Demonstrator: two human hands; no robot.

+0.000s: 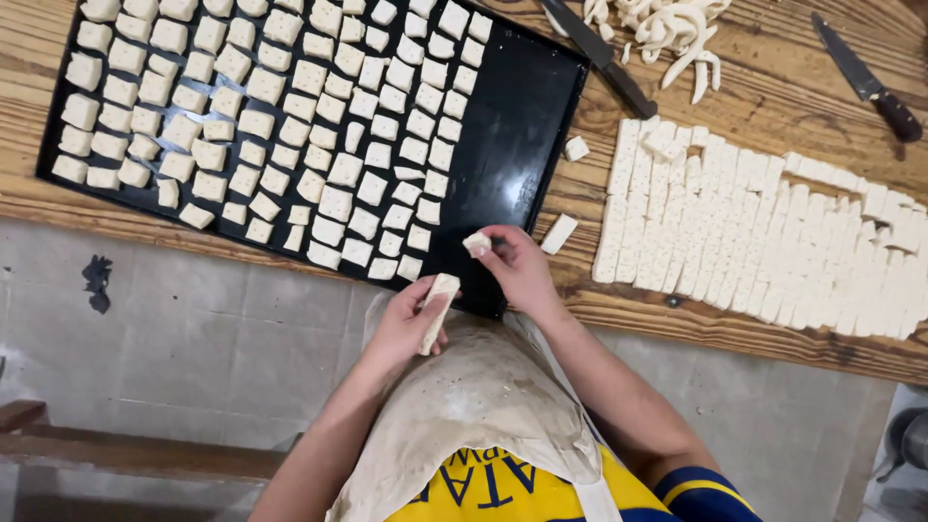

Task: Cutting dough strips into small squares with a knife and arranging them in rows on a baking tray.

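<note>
Your left hand is bent in close to your belly, just below the edge of the black tray. Its fingers are wrapped around one dough strip. The strip is long and thin, and it stands tilted, with its top end up by the tray edge and its low end down toward your apron. Your right hand reaches over the near corner of the tray, wrist bent, and its fingertips pinch one small dough piece. That piece is short and squarish, so it points no clear way. Both hands are holding dough, one bit each, and they are near each other but not touching. The tray lies slanted on the wooden table and is filled with many small dough squares in rows, too many to count well; its right part is bare. To the right of your hand, two loose bits lie on the wood. Past them is a big sheet of cut dough strips, side by side. Two knives lie at the far side of the table, and a pile of dough scraps lies between them.
</note>
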